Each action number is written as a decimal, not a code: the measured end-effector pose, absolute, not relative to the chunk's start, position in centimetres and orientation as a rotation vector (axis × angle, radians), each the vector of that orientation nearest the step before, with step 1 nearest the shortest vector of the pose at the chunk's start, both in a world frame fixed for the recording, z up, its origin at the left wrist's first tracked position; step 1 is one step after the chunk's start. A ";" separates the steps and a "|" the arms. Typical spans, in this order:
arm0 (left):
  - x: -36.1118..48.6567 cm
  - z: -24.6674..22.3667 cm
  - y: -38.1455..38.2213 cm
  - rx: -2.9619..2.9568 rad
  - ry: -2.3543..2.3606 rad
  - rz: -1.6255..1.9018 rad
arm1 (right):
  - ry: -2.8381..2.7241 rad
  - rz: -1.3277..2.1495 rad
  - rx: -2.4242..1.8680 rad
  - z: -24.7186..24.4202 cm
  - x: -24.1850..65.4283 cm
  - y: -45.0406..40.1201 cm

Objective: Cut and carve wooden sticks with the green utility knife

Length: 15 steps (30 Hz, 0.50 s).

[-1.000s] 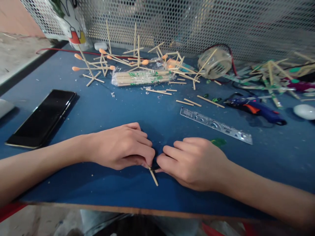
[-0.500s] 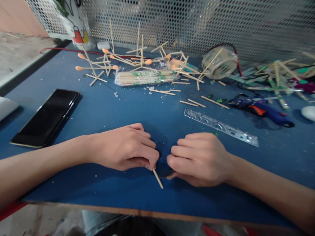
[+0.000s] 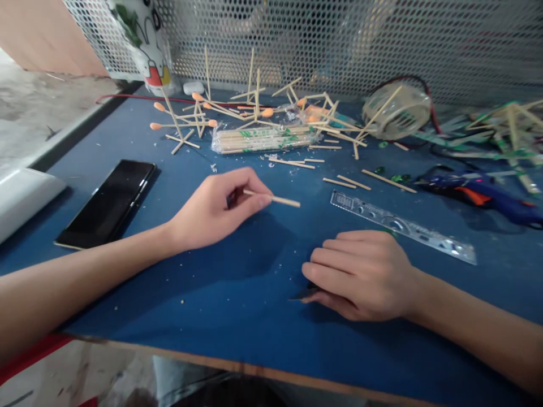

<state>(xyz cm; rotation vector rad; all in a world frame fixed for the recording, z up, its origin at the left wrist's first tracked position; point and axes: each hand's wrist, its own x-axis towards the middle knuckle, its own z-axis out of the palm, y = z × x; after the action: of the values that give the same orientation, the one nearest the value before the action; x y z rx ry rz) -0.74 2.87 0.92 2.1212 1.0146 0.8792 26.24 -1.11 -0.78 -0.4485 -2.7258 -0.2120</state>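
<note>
My left hand (image 3: 227, 206) is raised over the blue table and pinches a short wooden stick (image 3: 286, 201) between thumb and forefinger. One end of the stick points right, clear of the fingertips. Lower and to the right, my right hand (image 3: 360, 274) is curled closed around a small blade (image 3: 300, 295). Only the blade's thin dark tip shows, pointing left beneath the thumb; the rest lies hidden in the fingers. Just beyond the right hand lies a clear plastic ruler (image 3: 403, 227), with several loose cut sticks (image 3: 389, 181) behind it.
A black phone (image 3: 106, 203) and a white object (image 3: 25, 195) lie at left. Across the back are a plastic-wrapped bundle of sticks (image 3: 263, 139), small stick frames with orange tips, and a clear cup (image 3: 396, 110). A blue glue gun (image 3: 483, 195) rests at right.
My left hand has lifted the stick away from the blade, up and forward, and turned it nearly sideways. My right hand keeps its grip on the blade. The whole view has shifted slightly.
</note>
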 end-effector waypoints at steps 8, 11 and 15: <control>-1.1 0.8 4.2 1.833 1.106 1.275 | -2.742 -0.176 -0.430 -0.8 26.3 -1.1; -1.2 0.6 4.2 1.858 1.084 1.261 | -2.742 -0.180 -0.442 -0.9 26.2 -1.1; -1.3 1.0 4.1 1.985 1.098 1.219 | -2.781 -0.243 -0.471 -1.0 26.3 -1.1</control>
<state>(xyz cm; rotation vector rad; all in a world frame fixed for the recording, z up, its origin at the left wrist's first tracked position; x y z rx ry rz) -1.27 4.07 1.02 1.9853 1.0983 1.2192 26.33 -1.10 -1.01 -0.4710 -2.7809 -0.2429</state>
